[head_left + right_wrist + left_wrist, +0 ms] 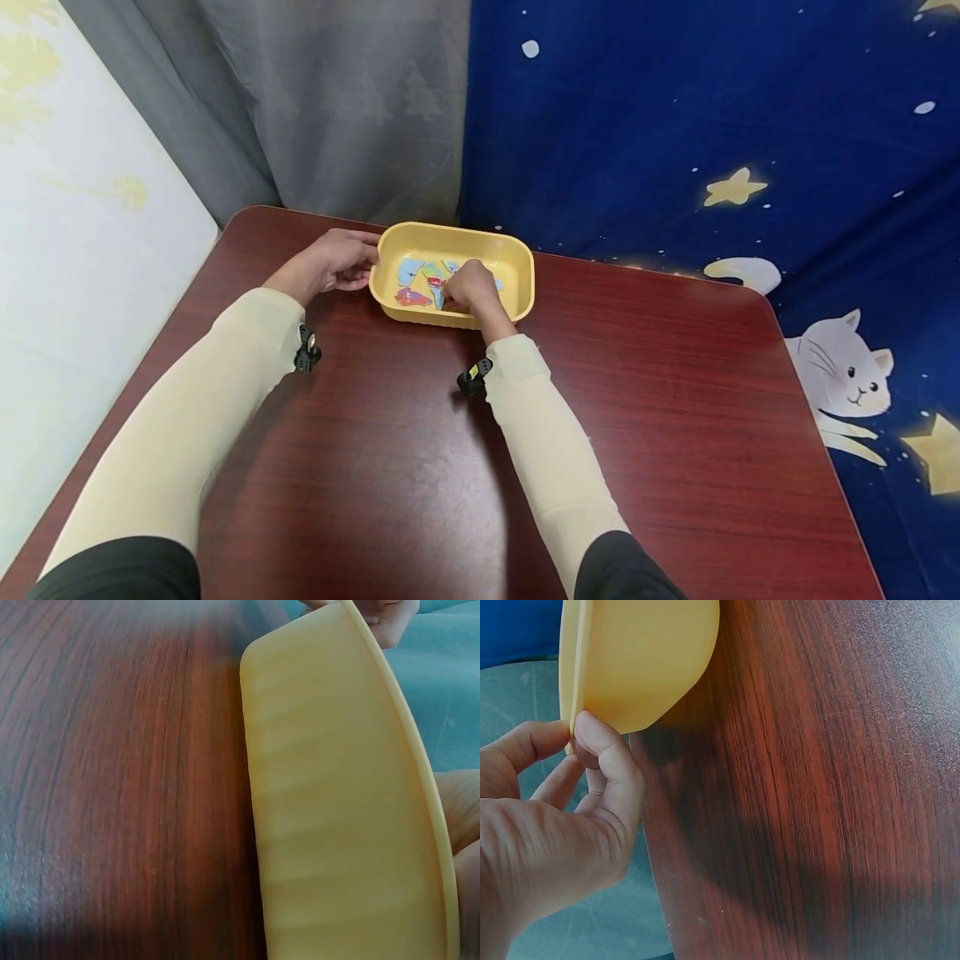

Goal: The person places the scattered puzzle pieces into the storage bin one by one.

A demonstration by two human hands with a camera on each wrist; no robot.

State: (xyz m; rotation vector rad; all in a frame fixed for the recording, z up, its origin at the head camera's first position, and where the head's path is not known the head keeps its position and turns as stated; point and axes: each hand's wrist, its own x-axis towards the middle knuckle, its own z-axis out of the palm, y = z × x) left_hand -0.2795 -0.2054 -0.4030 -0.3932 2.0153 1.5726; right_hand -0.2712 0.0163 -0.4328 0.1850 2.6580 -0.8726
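A yellow plastic tub (517,275) stands near the back edge of the table. My left hand (341,260) pinches its left rim between thumb and fingers, plain to see in the left wrist view, where the tub wall (649,660) fills the top. My right hand (472,287) reaches down inside over the front rim, fingers bent toward flat printed pieces on the bottom. Among these are a light-blue piece (409,270) and a red and purple piece (412,297). Its fingertips are hidden, so I cannot tell whether they hold a piece. In the right wrist view the tub's side (337,787) covers most of that hand.
The dark red wood-grain table (390,467) spreads out in front of the tub and to its right. Behind it hang a grey curtain (360,100) and a blue curtain (637,125) with stars and a cat. A white panel (82,250) borders the left side.
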